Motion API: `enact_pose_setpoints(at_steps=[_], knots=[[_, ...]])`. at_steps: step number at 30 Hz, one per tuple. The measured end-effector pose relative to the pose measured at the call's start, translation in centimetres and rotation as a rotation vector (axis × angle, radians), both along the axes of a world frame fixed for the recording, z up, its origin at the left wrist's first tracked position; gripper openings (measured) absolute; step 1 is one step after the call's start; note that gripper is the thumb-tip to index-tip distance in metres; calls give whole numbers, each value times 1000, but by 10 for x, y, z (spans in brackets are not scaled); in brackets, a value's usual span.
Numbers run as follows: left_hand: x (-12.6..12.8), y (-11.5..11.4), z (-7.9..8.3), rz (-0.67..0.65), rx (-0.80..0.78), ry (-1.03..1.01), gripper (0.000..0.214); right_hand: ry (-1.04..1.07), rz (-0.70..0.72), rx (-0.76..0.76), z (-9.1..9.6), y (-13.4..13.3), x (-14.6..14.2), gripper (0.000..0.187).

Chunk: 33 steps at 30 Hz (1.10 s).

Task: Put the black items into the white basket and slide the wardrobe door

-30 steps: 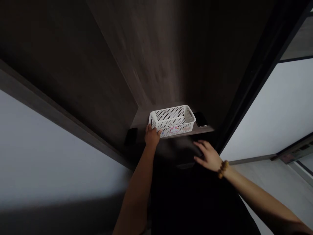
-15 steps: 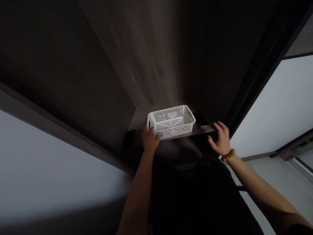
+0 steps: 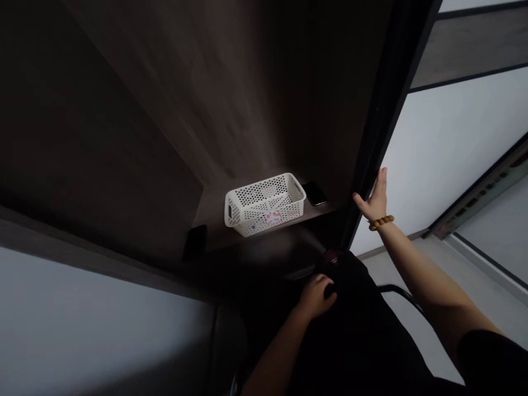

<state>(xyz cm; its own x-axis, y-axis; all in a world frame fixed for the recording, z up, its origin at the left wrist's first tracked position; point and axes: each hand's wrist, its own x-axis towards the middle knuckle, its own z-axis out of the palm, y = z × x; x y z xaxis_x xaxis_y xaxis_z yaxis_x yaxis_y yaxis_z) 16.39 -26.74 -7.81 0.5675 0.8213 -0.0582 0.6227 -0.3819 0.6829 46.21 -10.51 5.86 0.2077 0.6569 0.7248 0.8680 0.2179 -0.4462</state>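
Observation:
A white perforated plastic basket (image 3: 243,220) with a cartoon sticker on its front sits on a dark wooden shelf (image 3: 216,234) inside the cabinet. Neither hand touches it. My left hand (image 3: 317,297) is over my dark clothing, below the shelf, fingers loosely bent and thumb apart, with nothing visible in it. To the right, my right hand (image 3: 373,204), with a beaded bracelet (image 3: 381,223) at the wrist, rests at the dark edge of the cabinet door (image 3: 358,220). Its thumb is spread away from the fingers, and the fingers lie along the white panel.
A black phone (image 3: 315,193) lies on the shelf right of the basket. Another dark flat object (image 3: 195,242) is at the shelf's left end. A white door panel (image 3: 449,143) stands on the right, and a pale wall panel (image 3: 82,319) on the left.
My left hand has let go of the basket's left corner and come back toward my body. My right hand has reached the door edge. The view has turned to the right.

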Motion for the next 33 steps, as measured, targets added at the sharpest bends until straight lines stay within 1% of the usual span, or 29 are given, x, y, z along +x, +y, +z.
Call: enact_pose_setpoints(at_steps=[2, 3, 4, 8, 11, 14, 17, 21, 26, 30, 33], knots=[[7, -11, -16, -113, -51, 28, 36, 11, -15, -9, -4, 0, -3, 110], [8, -13, -22, -132, -72, 30, 38, 8, -19, -14, -4, -1, -4, 109], [7, -12, -27, -120, -95, 25, 38, 2, -15, -13, -4, -3, -4, 108], [-5, 1, -42, 38, -186, 4, 28, -10, 86, 66, -5, -7, -9, 106], [-13, 10, -55, 125, -252, 35, 21, -29, 138, 134, -10, -10, -20, 105], [-17, 13, -67, 202, -317, 51, 18, -83, 156, 155, -13, -16, -35, 105], [-19, 12, -75, 250, -364, 42, 17, -131, 189, 149, -15, -23, -51, 104], [-20, 9, -76, 295, -412, 24, 19, -179, 249, 135, -16, -31, -71, 106], [-18, 3, -70, 332, -412, -8, 19, -232, 354, 154, -19, -38, -92, 107], [-9, -6, -58, 353, -363, -44, 14, -248, 435, 138, -22, -46, -106, 106], [0, -14, -45, 376, -263, -92, 12, -270, 485, 108, -24, -52, -114, 106]])
